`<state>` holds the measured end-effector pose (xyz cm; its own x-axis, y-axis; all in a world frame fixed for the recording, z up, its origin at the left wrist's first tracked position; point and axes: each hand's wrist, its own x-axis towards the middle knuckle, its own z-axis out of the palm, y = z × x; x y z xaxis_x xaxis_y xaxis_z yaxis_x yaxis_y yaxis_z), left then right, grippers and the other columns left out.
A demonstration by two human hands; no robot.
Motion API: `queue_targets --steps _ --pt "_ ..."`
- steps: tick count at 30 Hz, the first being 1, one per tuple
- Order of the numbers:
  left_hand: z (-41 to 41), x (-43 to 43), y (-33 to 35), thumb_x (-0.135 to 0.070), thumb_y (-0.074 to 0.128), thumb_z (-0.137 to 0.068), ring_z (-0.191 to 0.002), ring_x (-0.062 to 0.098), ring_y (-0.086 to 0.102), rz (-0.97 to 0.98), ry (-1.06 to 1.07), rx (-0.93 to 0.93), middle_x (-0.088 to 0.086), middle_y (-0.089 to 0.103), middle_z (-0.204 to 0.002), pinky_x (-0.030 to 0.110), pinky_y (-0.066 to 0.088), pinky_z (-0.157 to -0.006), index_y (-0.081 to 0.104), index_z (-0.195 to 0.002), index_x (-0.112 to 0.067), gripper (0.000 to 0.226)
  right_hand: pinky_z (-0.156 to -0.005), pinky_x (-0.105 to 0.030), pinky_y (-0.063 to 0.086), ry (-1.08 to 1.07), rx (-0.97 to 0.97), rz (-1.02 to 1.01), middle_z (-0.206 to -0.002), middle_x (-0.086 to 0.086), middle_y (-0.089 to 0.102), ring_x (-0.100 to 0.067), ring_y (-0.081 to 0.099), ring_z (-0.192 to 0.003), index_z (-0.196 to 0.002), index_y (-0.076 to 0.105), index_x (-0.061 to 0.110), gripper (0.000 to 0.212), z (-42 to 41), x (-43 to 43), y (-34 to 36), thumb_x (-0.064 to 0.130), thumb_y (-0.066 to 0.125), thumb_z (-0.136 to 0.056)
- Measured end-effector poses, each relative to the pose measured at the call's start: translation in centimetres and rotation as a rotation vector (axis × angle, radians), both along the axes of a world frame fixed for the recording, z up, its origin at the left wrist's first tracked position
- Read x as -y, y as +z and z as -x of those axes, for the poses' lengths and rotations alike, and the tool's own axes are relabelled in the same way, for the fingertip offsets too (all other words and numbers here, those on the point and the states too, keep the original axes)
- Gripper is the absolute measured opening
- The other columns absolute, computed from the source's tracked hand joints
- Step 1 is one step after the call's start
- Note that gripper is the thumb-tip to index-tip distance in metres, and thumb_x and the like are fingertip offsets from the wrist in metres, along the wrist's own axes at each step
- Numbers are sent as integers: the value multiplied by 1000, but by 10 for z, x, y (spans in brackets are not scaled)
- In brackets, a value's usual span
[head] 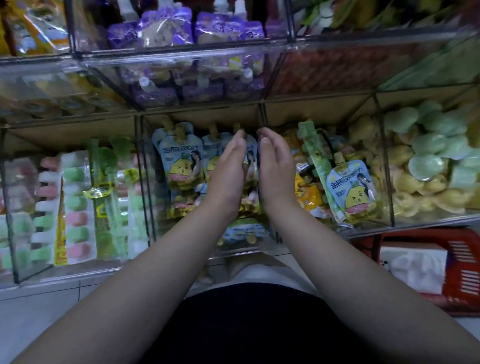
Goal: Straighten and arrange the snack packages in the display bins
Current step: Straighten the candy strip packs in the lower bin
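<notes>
Evidently the work is on the middle bin (146,183), where pale blue spout pouches (179,162) stand upright in a row with their caps toward the back wall. Both hands reach into it with palms facing each other. The left hand (228,167) and the right hand (275,169) have their fingers nearly straight and together, and neither curls round anything. They bracket one end pouch (250,159) with only a narrow gap between them. This looks like a squaring-up press to get the pouch standing vertical and tight against its neighbours, not a lift.

The right hand sits where the bin's right divider runs, so I cannot tell whether it touches the pouch or the wall there.

Flat palms make sense for this job. These soft, liquid-filled pouches slump and fan out, and broad pressure from both sides closes the row without creasing it.

The neighbouring bin (385,188) to the right is less tidy — a stray pouch (348,186) of the same pale blue kind leans among orange packets, with a green stick pack (316,163) lying slantwise beside it. My guess is that the stray pouch belongs in the middle bin and needs a pinch at the spout to move it, so the task is well short of done.
</notes>
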<state>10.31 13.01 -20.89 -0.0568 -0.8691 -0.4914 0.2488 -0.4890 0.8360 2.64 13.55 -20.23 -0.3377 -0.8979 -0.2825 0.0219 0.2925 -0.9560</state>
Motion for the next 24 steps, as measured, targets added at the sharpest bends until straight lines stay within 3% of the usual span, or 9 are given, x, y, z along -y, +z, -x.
queue_targets --steps 4,7,11,14,17,20,21,24 --pt "26 5 -3 -30 34 -107 -135 6 44 2 -13 -4 -7 48 -147 29 35 -113 42 -146 -21 41 -76 2 39 -30 10 -9 -119 2 58 -2 54 -103 -133 54 2 34 24 10 -3 13 47 -102" --pt "44 10 -8 -39 41 -98 -135 5 43 -9 -41 10 -8 48 -148 35 32 -117 42 -148 -20 53 -82 2 38 -32 -22 -18 -118 7 58 -2 53 -109 -133 56 8 33 43 15 -6 16 49 -102" --pt "67 19 -8 -57 51 -77 -136 7 44 -66 -49 52 -10 50 -147 42 31 -118 47 -145 -28 74 -93 -9 39 -31 -49 -57 -120 12 55 -1 50 -114 -134 55 14 34 68 17 -14 21 50 -101" --pt "81 23 -13 -69 51 -65 -132 8 47 -121 -73 111 -15 56 -139 45 32 -116 58 -129 -41 70 -100 -23 39 -24 -165 -99 -127 9 56 -9 50 -122 -134 55 17 36 86 19 -26 26 52 -99" --pt "94 25 -17 -56 49 -81 -133 14 48 -178 -83 66 -3 55 -141 48 34 -115 52 -140 -26 66 -106 -37 40 7 -262 -184 -135 0 55 -18 48 -128 -134 53 18 40 102 23 -38 29 53 -95" --pt "105 27 -24 -41 41 -102 -121 11 55 -217 -95 52 -4 63 -126 45 37 -113 61 -124 -24 34 -98 -41 46 97 -356 -297 -124 -7 58 -26 53 -119 -124 55 16 34 114 27 -50 30 56 -93" --pt "108 29 -27 -39 39 -104 -116 10 58 -236 -104 48 -4 64 -121 44 39 -112 62 -120 -24 32 -95 -40 48 145 -401 -318 -121 -9 59 -27 55 -116 -121 56 13 32 118 27 -54 28 57 -93" --pt "114 32 -37 -45 39 -103 -120 12 56 -291 -122 25 -2 62 -130 42 39 -112 55 -135 -21 44 -93 -41 48 252 -509 -333 -118 -14 60 -32 55 -114 -117 59 7 27 128 28 -65 21 58 -94"
